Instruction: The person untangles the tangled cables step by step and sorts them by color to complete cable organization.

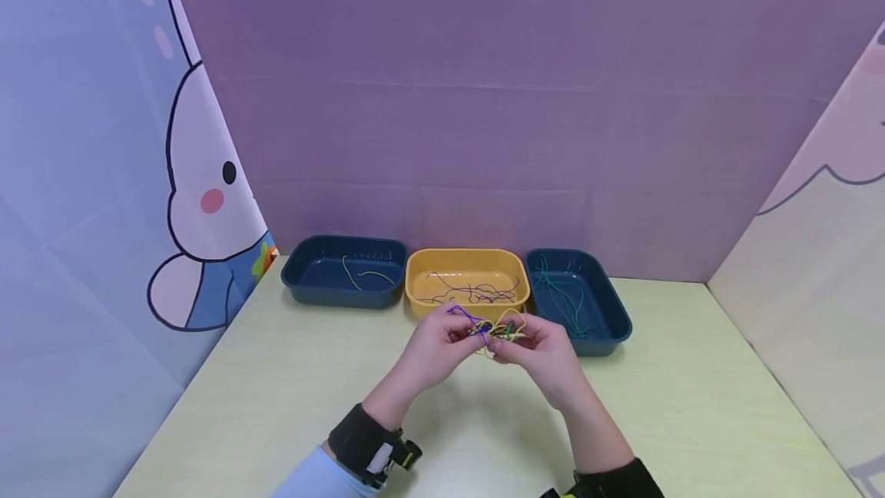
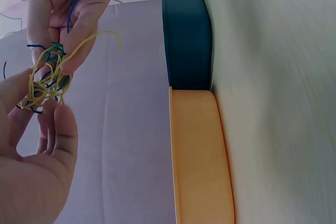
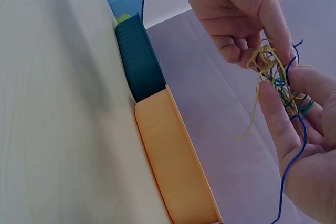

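A tangled bunch of thin yellow, blue and green strings [image 2: 48,85] is held up between both hands, above the table and in front of the bins. My left hand [image 1: 437,350] pinches one side of the bunch between thumb and fingers. On the other side, my right hand [image 1: 546,352] grips it the same way, fingertips close to those of the left. A loose blue string [image 3: 287,174] trails down across the right palm in the right wrist view. One yellow end [image 3: 253,113] dangles free below the bunch.
Three bins stand along the back of the table [image 1: 290,398]: a left dark blue bin [image 1: 311,292] with yellow strings, a yellow bin [image 1: 418,275] with purple-blue strings, and a right dark blue bin [image 1: 608,313] with green strings. Behind them hangs a purple cloth [image 1: 484,137].
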Action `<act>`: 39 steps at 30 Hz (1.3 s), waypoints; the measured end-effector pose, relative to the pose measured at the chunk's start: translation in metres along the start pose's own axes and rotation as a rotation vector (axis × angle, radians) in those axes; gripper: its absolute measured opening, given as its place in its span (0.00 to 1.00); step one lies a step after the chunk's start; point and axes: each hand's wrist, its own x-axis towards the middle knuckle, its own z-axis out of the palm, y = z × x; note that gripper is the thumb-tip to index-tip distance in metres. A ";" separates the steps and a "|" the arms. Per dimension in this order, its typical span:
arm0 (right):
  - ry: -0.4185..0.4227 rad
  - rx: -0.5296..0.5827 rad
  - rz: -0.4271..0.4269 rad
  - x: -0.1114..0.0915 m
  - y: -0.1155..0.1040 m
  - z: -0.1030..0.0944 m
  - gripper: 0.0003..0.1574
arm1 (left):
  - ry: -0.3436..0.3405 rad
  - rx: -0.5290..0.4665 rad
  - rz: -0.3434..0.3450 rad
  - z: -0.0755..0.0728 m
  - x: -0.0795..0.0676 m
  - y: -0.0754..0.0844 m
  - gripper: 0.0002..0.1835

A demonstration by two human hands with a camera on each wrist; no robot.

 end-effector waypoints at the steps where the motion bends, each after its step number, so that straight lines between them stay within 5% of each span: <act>1: 0.004 0.001 0.003 0.000 0.000 0.000 0.18 | -0.004 -0.012 -0.002 0.000 0.000 0.000 0.03; 13: 0.056 -0.012 0.017 0.002 0.006 0.000 0.17 | -0.026 -0.164 -0.027 -0.001 -0.003 -0.001 0.11; 21: 0.144 -0.031 0.008 0.001 0.009 -0.001 0.14 | -0.033 -0.201 -0.033 -0.011 -0.013 0.030 0.13; 25: 0.174 -0.012 -0.001 0.000 0.008 -0.004 0.16 | -0.010 -0.197 -0.032 -0.017 -0.017 0.033 0.16; 34: 0.219 0.054 -0.040 0.000 0.003 -0.006 0.15 | 0.030 -0.222 -0.040 -0.029 -0.016 0.000 0.32; 39: 0.215 0.084 -0.063 -0.001 0.000 -0.006 0.15 | 0.042 -0.173 0.007 -0.037 -0.018 0.008 0.35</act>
